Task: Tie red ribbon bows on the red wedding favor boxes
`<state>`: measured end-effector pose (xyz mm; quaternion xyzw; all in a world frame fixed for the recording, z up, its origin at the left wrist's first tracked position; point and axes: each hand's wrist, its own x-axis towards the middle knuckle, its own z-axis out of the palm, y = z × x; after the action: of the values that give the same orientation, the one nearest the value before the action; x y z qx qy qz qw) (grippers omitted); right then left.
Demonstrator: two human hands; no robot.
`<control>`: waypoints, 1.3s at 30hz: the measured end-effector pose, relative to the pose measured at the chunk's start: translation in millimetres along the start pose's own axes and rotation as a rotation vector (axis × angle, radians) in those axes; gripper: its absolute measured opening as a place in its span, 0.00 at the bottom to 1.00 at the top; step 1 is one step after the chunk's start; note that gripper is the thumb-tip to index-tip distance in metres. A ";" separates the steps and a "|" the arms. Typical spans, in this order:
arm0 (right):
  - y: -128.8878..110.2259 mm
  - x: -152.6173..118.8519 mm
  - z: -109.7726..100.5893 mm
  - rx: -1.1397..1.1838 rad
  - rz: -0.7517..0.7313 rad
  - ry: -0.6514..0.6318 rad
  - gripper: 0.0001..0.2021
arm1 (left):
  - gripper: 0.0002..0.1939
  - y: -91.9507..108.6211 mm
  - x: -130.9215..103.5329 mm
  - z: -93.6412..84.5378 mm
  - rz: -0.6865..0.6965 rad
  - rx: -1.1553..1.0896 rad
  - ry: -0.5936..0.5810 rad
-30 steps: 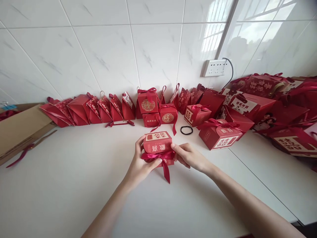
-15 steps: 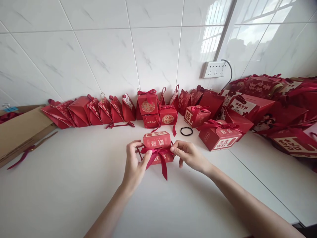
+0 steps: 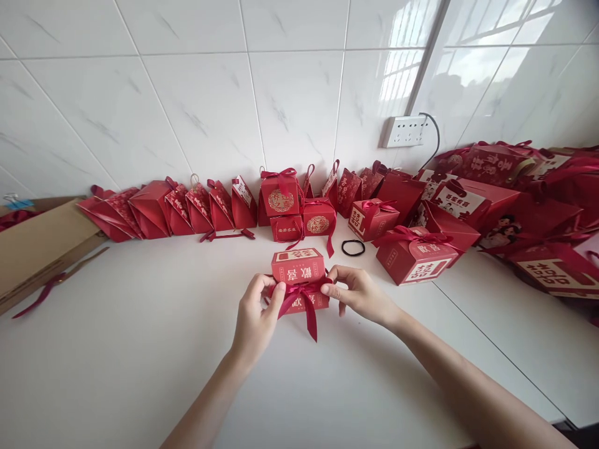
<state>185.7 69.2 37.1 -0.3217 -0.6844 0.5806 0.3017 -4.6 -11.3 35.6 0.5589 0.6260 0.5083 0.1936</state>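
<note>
A small red box (image 3: 299, 272) with white characters stands on the white table in front of me. A dark red ribbon (image 3: 311, 318) is tied in a bow across its middle, and one tail hangs down the near side. At the box's left, my left hand (image 3: 262, 305) pinches the left loop of the bow between thumb and fingers. My right hand (image 3: 358, 292) grips the right loop at the box's right edge. Both hands are closed on the ribbon, their fingertips close to the box sides.
Several red gift boxes (image 3: 156, 211) line the tiled wall, with more heaped at right. A black band (image 3: 352, 248) lies behind my right hand. The cardboard box (image 3: 42, 255) is at far left. A socket strip (image 3: 406, 131) is on the wall.
My left fingers have closed in on the left loop, and the right loop now shows spread at my right fingertips. The box has shifted very slightly to the right.
</note>
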 end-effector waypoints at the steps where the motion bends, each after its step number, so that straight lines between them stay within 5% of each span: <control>1: -1.0 -0.2 -0.5 -0.015 0.010 -0.002 0.19 | 0.13 0.4 -0.4 0.2 -0.021 -0.032 -0.008; 12: -6.8 -3.2 -3.5 0.119 0.067 -0.081 0.21 | 0.17 1.3 2.8 -3.7 -0.066 -0.227 -0.058; 22: -8.2 -2.0 -4.5 0.128 0.074 -0.010 0.23 | 0.10 1.7 4.8 -8.2 -0.018 -0.286 -0.180; 28: -6.5 -2.4 -5.2 0.128 0.065 -0.021 0.23 | 0.18 -2.4 8.2 -9.4 -0.171 -0.227 -0.165; 39: -6.3 0.9 -7.2 0.190 0.083 -0.025 0.24 | 0.17 -6.3 5.4 -9.1 -0.119 -0.202 -0.124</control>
<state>190.2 73.6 44.4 -0.3122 -0.6163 0.6588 0.2980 -16.8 -9.3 35.7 0.5289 0.5905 0.5207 0.3167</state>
